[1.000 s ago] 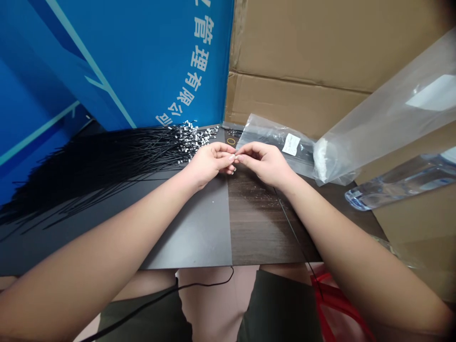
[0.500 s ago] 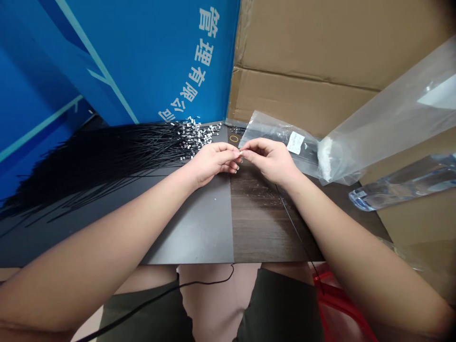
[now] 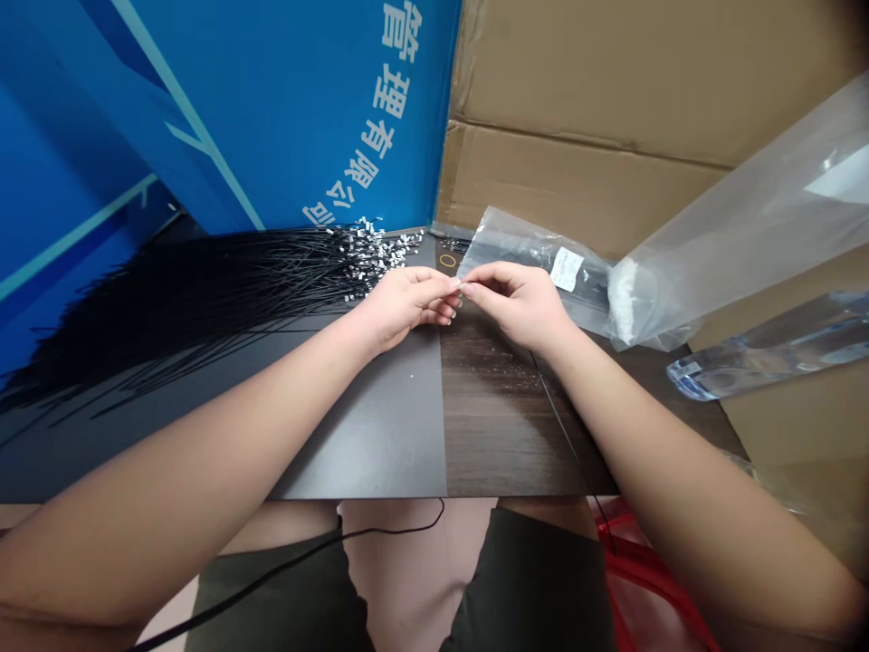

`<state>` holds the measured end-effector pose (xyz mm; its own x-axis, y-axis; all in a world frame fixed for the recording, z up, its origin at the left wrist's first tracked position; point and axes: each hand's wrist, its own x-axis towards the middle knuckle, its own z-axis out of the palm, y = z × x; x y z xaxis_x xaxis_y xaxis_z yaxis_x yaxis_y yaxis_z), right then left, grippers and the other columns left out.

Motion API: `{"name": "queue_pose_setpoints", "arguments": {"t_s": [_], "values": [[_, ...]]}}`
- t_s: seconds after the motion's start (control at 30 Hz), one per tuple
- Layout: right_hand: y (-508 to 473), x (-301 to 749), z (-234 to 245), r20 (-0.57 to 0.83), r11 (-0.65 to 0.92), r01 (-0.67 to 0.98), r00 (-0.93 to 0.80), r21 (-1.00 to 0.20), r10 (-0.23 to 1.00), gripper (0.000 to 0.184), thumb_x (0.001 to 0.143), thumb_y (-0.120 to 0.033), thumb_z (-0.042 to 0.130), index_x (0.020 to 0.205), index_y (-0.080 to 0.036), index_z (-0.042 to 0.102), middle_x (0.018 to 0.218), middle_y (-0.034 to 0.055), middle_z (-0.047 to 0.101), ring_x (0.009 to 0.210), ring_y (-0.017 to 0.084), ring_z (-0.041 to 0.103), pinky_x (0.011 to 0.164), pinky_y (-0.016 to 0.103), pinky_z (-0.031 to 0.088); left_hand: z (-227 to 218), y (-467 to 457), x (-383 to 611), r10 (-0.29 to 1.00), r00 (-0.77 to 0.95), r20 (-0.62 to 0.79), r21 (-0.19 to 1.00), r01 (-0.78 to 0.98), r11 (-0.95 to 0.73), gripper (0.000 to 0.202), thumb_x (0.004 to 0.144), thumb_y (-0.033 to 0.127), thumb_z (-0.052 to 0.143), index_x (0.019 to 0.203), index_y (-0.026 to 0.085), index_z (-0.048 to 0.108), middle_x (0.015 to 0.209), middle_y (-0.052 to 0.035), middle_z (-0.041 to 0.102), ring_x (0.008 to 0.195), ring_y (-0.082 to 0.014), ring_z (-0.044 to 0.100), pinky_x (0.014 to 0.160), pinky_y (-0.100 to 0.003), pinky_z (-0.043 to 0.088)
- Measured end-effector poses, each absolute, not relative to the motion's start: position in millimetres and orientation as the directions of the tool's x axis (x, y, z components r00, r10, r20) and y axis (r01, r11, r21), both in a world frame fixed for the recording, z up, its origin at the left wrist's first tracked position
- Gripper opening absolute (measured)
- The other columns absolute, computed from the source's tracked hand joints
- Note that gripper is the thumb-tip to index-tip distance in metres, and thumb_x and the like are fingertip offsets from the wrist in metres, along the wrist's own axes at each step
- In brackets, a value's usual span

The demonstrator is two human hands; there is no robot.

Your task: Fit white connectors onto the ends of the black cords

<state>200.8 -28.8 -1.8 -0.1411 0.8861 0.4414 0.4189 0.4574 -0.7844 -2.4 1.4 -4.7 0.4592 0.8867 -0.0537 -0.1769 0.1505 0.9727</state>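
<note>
My left hand and my right hand meet fingertip to fingertip over the dark table. Both pinch a small white piece at the end of a thin black tie, whose strand runs back under my right forearm toward the table's front edge. Just left of my left hand lies a big fanned pile of black ties with white tips. A clear bag of black ties with a white label lies just beyond my right hand.
A blue printed board and a cardboard box wall off the back. Larger clear plastic bags lean at the right, one with white pieces. A red bin stands below the table's front right. A black cable crosses my lap.
My two hands stay pinched together and shifted slightly to the right in the picture as my head moved; nothing was let go.
</note>
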Motion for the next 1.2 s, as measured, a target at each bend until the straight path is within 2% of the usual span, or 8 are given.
{"name": "queue_pose_setpoints", "arguments": {"t_s": [0.1,0.27,0.37,0.5,0.63,0.73,0.9,1.2], "values": [[-31,200,0,0.447,0.455,0.452,-0.133,-0.767,0.885,0.015,0.092,-0.037,0.079,0.093,-0.023,0.084,0.098,0.0046,0.084,0.091,0.023,0.075,0.09,0.04,0.059,-4,2,-2,0.892,0.45,-0.05,0.975,-0.172,0.141,0.022,0.08,0.03,0.09,0.081,0.013,0.074,0.079,-0.0057,0.074,0.068,-0.0108,0.067,0.071,-0.028,0.057],[-29,199,-1,0.367,0.376,0.396,-0.101,-0.838,0.925,0.021,0.092,-0.037,0.079,0.104,-0.022,0.086,0.104,0.0056,0.085,0.097,0.023,0.076,0.095,0.041,0.059,-1,3,-1,0.916,0.398,-0.047,0.968,-0.207,0.139,0.015,0.084,0.023,0.083,0.083,0.013,0.072,0.078,-0.0034,0.072,0.065,-0.009,0.064,0.067,-0.025,0.054],[-28,197,-2,0.276,0.29,0.332,-0.092,-0.897,0.957,0.025,0.095,-0.037,0.075,0.11,-0.02,0.085,0.092,0.0037,0.083,0.075,0.016,0.069,0.078,0.034,0.058,0,3,-1,0.927,0.369,-0.073,0.957,-0.236,0.169,0.01,0.086,0.019,0.078,0.085,0.012,0.071,0.078,-0.003,0.071,0.063,-0.008,0.062,0.064,-0.023,0.052],[-30,191,-2,0.128,0.138,0.115,-0.088,-0.984,0.988,0.025,0.09,-0.035,0.082,0.109,-0.017,0.081,0.088,0.0035,0.081,0.059,0.009,0.057,0.054,0.025,0.045,0,3,-1,0.927,0.363,-0.091,0.938,-0.281,0.202,0.009,0.088,0.018,0.077,0.086,0.011,0.071,0.079,-0.0033,0.071,0.066,-0.0085,0.064,0.065,-0.023,0.053],[-34,185,1,0.025,0.015,-0.072,-0.135,-0.997,0.991,0.024,0.083,-0.033,0.09,0.094,-0.017,0.076,0.095,0.0072,0.082,0.067,0.011,0.066,0.052,0.023,0.047,0,1,1,0.934,0.341,-0.107,0.933,-0.29,0.212,0.012,0.09,0.019,0.075,0.082,0.012,0.069,0.078,-0.0019,0.069,0.063,-0.0074,0.062,0.063,-0.022,0.051],[-36,183,4,-0.084,-0.11,-0.148,-0.168,-0.983,0.982,0.017,0.086,-0.028,0.086,0.088,-0.016,0.074,0.097,0.0093,0.081,0.073,0.012,0.07,0.054,0.021,0.051,1,0,2,0.935,0.336,-0.115,0.934,-0.284,0.217,0.013,0.09,0.019,0.074,0.081,0.013,0.068,0.078,-0.0013,0.068,0.061,-0.0063,0.059,0.061,-0.022,0.049],[-37,180,6,-0.174,-0.197,-0.17,-0.144,-0.966,0.974,0.007,0.087,-0.019,0.081,0.085,-0.017,0.075,0.081,0.0046,0.073,0.06,0.009,0.058,0.047,0.021,0.044,0,-1,3,0.931,0.349,-0.11,0.937,-0.277,0.214,0.011,0.089,0.02,0.076,0.083,0.014,0.069,0.08,-0.0014,0.069,0.062,-0.0065,0.059,0.061,-0.022,0.048],[-37,173,3,-0.132,-0.141,-0.095,-0.089,-0.985,0.987,0.019,0.087,-0.026,0.084,0.077,-0.018,0.07,0.073,0.003,0.069,0.053,0.008,0.048,0.042,0.022,0.035,0,-3,7,0.916,0.384,-0.119,0.915,-0.316,0.251,0.017,0.088,0.018,0.077,0.076,0.015,0.064,0.071,0.0006,0.061,0.06,-0.0069,0.057,0.055,-0.021,0.043]]}}
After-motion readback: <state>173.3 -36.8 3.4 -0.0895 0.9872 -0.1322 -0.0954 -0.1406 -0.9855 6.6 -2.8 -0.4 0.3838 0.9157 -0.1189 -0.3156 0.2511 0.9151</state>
